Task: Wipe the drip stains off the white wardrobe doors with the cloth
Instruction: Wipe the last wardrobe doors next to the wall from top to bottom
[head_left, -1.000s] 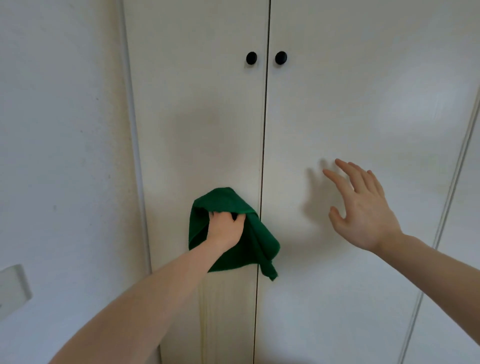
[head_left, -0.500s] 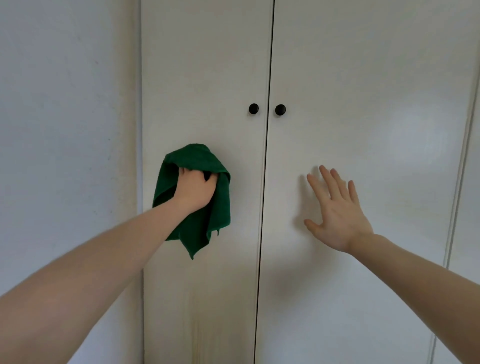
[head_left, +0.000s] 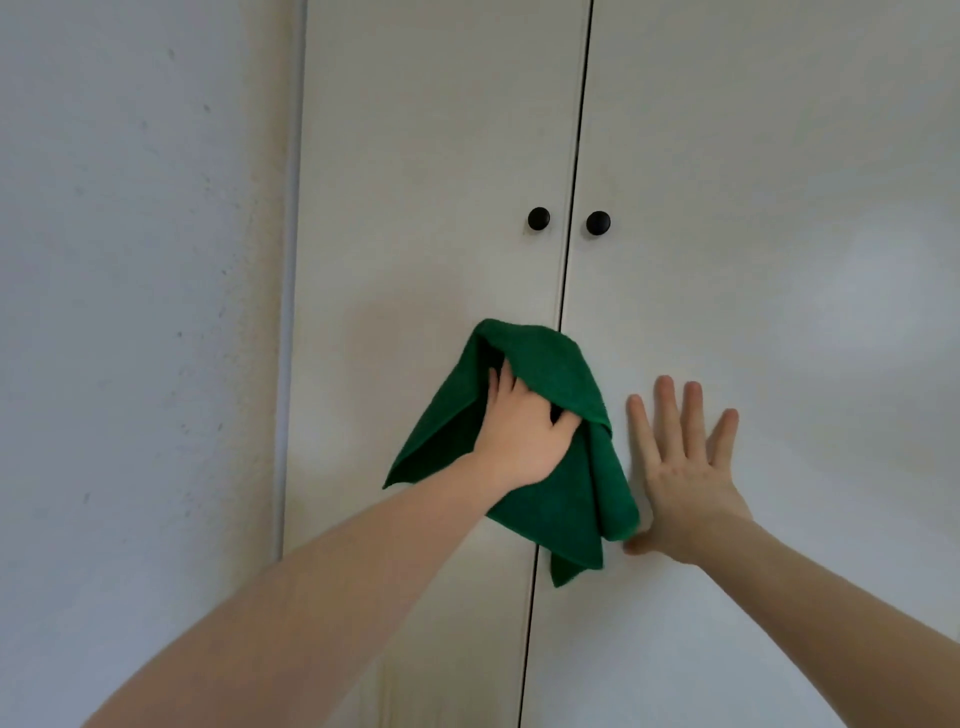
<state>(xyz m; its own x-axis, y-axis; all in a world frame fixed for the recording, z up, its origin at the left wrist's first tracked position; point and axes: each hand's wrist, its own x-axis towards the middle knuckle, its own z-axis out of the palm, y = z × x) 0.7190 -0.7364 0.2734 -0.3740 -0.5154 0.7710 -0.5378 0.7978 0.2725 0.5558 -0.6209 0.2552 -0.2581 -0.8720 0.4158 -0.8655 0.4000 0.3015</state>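
Head view: left hand (head_left: 522, 434) fingers curled into green cloth (head_left: 545, 457), gripping it against the seam between both wardrobe doors (head_left: 431, 156). Right hand (head_left: 685, 473) just beside the cloth, fingers (head_left: 667, 410) straight and spread, flat on the right door. Two black knobs (head_left: 538, 219) above the fingertips.

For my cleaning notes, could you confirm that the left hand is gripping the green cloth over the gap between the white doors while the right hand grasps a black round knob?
Not quite: the head view shows the right hand spread flat on the right white wardrobe door, below the black round knobs. The rest stands: the left hand grips the green cloth over the gap.
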